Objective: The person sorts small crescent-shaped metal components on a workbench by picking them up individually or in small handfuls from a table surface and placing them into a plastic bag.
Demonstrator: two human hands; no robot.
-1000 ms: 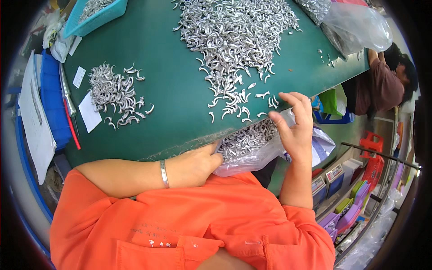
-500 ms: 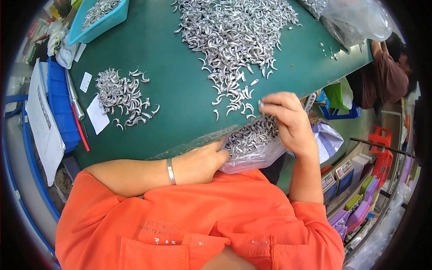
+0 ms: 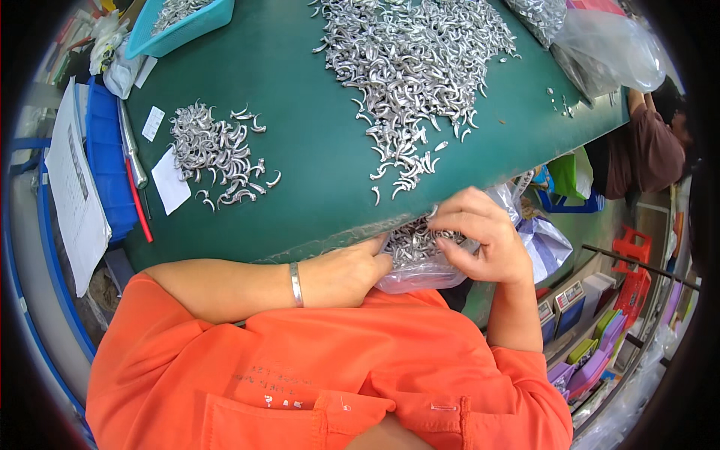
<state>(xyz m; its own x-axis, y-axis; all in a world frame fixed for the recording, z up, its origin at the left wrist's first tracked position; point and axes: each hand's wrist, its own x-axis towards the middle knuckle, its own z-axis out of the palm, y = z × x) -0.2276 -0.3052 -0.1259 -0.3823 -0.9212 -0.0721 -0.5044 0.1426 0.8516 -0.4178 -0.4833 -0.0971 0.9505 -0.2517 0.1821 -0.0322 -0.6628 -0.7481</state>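
My left hand point(image 3: 355, 271), with a metal bangle at the wrist, is closed on the near left edge of a clear plastic bag point(image 3: 424, 277) below the table's front edge. Many small curved, claw-shaped metal pieces point(image 3: 411, 245) lie inside the bag. Over the bag's mouth hovers my right hand point(image 3: 484, 234), its fingers bent and the thumb apart from them. A small silvery spot shows at its fingertip; what it is I cannot make out. Beyond the bag, a large heap of the same silver pieces point(image 3: 420, 67) spreads over the green table point(image 3: 300, 150), trailing toward me.
A smaller pile of pieces point(image 3: 214, 150) lies at the left beside paper slips point(image 3: 172, 182). A turquoise basket point(image 3: 184, 26) with pieces stands at the far left, near a blue bin point(image 3: 107, 161). Filled plastic bags point(image 3: 607, 52) sit far right. Another person point(image 3: 649, 150) is beyond the right edge.
My right hand has come down from the table's edge to the bag's mouth. Several pieces at the near end of the heap have gone from the table. My left hand keeps its hold.
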